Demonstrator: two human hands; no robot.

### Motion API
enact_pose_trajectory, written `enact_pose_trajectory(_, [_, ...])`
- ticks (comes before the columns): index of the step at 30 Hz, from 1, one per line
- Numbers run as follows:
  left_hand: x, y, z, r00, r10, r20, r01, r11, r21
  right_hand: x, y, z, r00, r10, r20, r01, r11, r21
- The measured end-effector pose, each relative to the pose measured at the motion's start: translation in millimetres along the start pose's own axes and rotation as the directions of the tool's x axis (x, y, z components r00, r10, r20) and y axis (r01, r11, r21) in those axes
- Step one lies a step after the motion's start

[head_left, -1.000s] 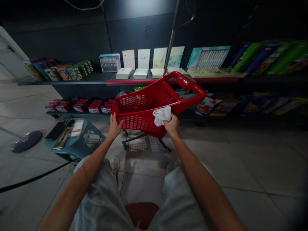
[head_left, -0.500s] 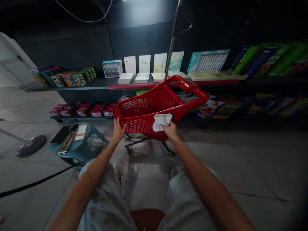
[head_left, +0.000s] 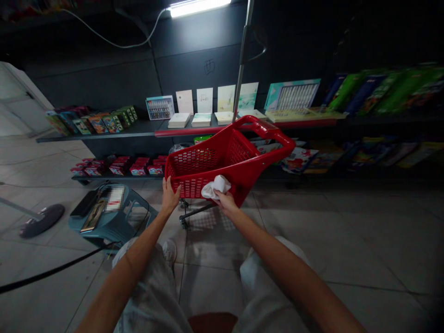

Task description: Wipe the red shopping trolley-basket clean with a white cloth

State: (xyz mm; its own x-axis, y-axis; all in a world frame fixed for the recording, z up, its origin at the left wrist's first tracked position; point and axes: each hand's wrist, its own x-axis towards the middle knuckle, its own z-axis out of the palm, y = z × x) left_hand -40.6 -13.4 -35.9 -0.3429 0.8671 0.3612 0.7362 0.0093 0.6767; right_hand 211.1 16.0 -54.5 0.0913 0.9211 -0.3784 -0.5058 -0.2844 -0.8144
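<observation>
The red cart stands on the floor at 12 o'clock. The left hand is closed on its near rim corner. The right hand presses a bunched white cloth, which is soft, on its wall. The cart seems to be light, stiff plastic, so the rim is the good place to hold it.

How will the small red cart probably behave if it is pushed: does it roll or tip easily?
The red cart likely rolls readily: its small wheels stand on smooth tiles. It seems light, a perforated plastic basket on a thin frame, so it may tip unless steadied; the left hand grips its rim.
</observation>
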Motion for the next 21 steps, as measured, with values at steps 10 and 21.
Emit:
enact_pose_trajectory(10, [-6.1, -2.0, -26.6, 0.984, 0.072, 0.162, -0.100, 0.981, 0.168, 3.5, -7.7, -0.8, 0.993, -0.109, -0.040, 0.113, 0.987, 0.111])
enact_pose_trajectory(21, [-9.9, 15.2, -12.5, 0.989, -0.040, 0.141, 0.022, 0.991, 0.128, 27.0, -96.1, -103.7, 0.650, -0.640, -0.410, 0.590, 0.765, -0.258])
